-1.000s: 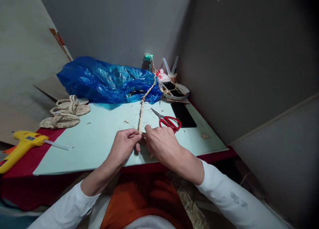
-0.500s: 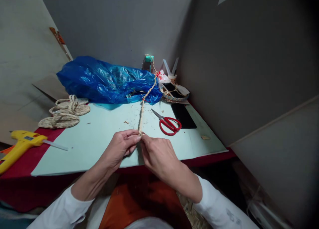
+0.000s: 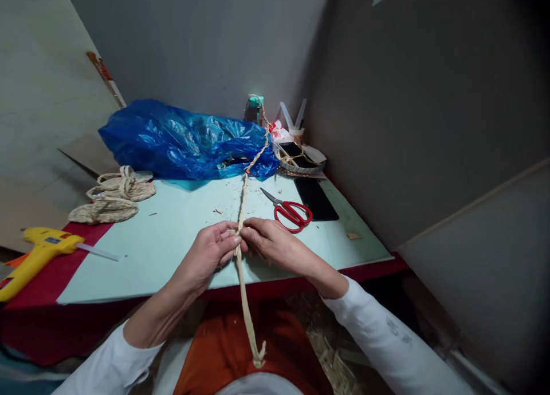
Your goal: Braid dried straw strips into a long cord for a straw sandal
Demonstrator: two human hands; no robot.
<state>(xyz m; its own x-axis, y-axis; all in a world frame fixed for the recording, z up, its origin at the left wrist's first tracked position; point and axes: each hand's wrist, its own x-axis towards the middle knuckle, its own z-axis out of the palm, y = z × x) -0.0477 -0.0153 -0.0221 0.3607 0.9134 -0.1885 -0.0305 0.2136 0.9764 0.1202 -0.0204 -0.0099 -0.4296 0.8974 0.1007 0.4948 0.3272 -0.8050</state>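
A pale braided straw cord (image 3: 243, 201) runs taut from the back of the table to my hands. Both hands pinch it at the same spot near the table's front edge. My left hand (image 3: 210, 251) grips it from the left, fingers closed. From the right, my right hand (image 3: 270, 243) pinches it with thumb and fingers. Below my hands a loose flat straw strand (image 3: 247, 306) hangs down over my orange lap, ending in a small curl.
Red-handled scissors (image 3: 291, 210) lie right of the cord beside a dark phone (image 3: 315, 198). A blue plastic bag (image 3: 180, 138) fills the back. Braided coils (image 3: 112, 200) and a yellow glue gun (image 3: 38, 252) sit at left on the light mat (image 3: 163, 240). Grey walls close in.
My right hand has turned and flattened, and a loose straw strand now hangs free below my hands; earlier it was hidden under them. The cord stays taut.
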